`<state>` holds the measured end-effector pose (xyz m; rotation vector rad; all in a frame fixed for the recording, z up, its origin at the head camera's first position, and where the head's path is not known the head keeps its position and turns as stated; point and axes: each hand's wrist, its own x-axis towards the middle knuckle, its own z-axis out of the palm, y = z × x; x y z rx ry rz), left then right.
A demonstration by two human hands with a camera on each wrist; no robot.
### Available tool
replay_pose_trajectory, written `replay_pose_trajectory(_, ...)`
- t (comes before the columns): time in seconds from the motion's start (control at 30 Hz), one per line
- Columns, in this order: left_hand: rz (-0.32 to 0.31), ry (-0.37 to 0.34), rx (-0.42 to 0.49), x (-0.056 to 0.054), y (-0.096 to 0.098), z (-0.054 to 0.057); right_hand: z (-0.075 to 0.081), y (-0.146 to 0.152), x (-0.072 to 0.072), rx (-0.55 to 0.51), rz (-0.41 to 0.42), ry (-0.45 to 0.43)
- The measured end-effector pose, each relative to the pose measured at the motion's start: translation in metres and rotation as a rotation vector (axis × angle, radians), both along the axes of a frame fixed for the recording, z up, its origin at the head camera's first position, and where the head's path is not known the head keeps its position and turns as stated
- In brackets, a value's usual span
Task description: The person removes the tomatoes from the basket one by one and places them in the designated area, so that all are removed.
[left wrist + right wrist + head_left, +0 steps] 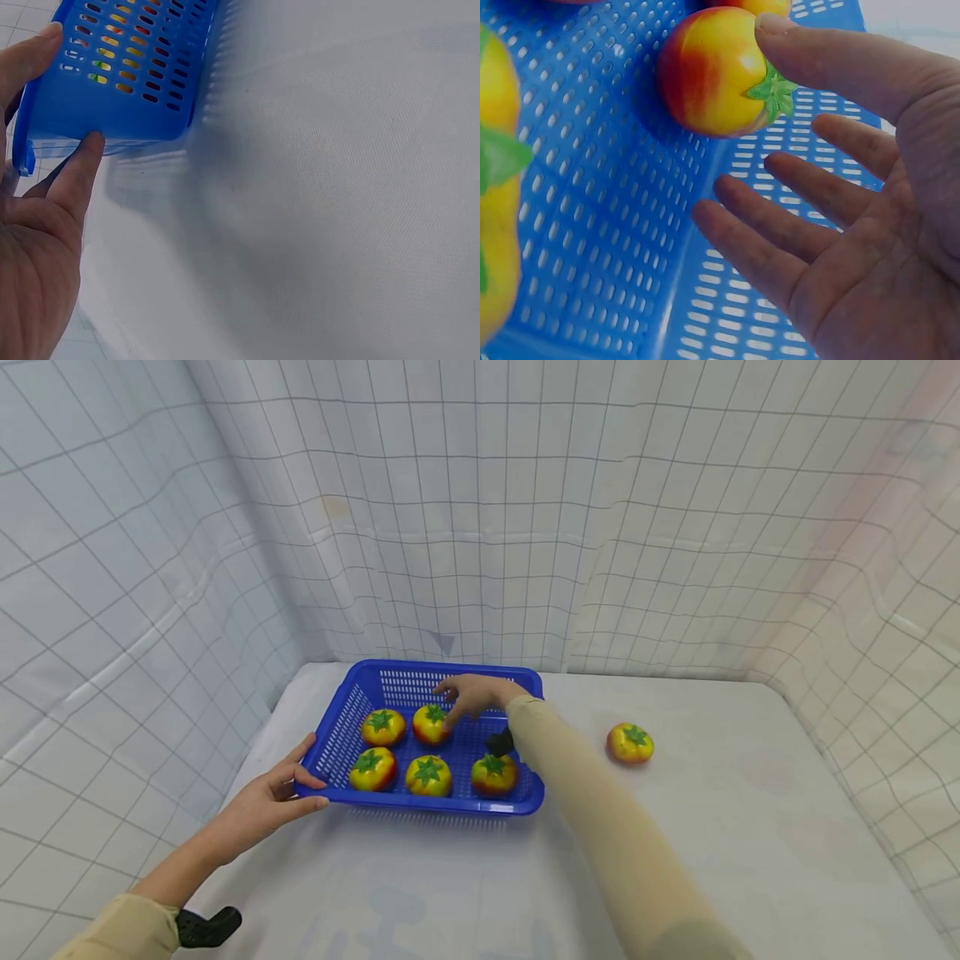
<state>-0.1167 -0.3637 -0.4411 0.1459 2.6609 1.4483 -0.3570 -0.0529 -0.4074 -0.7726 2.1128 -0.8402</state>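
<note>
Five rounded yellow-and-red fruits with green, star-shaped leaf tops sit in a blue plastic basket [450, 802] with slotted walls. The person's right hand [474, 695] reaches in from the right side, palm turned inward, its four fingers spread and nearly straight, the thumb held wide of them; it grips nothing. Just under its thumb is the nearest fruit [430, 724]; whether thumb and skin touch cannot be told.

Farther to the left of that hand lies a second fruit [382, 727]. Closer to the person, below the hand, three more make a front row: one to its left [372, 770], one a little left [428, 776], and one under the wrist [494, 776], near a black wrist device [500, 742].

The left hand [264, 797] holds the basket's near-left corner, fingers at the rim and thumb along the front outer wall, so all five fruits lie to its right. A second black device [208, 928] is strapped by the cuff of its beige sleeve [123, 928].

Well to the right of the right hand, outside the basket, a sixth fruit [630, 744] rests on the white-covered table [750, 810]. Beyond both hands hangs a white, grid-lined curtain [487, 510].
</note>
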Motion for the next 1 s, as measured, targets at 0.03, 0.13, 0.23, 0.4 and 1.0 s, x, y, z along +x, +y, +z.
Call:
replay_pose_trajectory(0.03, 0.000, -0.002, 0.005, 0.000, 0.000, 0.000, -0.001, -0.001, 0.000, 0.002, -0.017, -0.017)
replay_pose_trajectory(0.13, 0.001, -0.002, 0.017, 0.000, 0.000, -0.001, -0.004, -0.003, 0.000, -0.001, -0.064, -0.084)
replay_pose_trajectory(0.23, 0.002, 0.003, 0.019, 0.001, 0.000, -0.002, -0.007, -0.005, 0.000, -0.003, -0.106, -0.141)
replay_pose_trajectory(0.4, 0.010, 0.001, 0.017, 0.002, 0.000, -0.002, -0.013, -0.007, 0.000, -0.013, -0.137, -0.204)
replay_pose_trajectory(1.0, 0.007, 0.031, 0.001, 0.001, -0.001, -0.004, -0.018, -0.009, 0.005, -0.041, -0.154, -0.233)
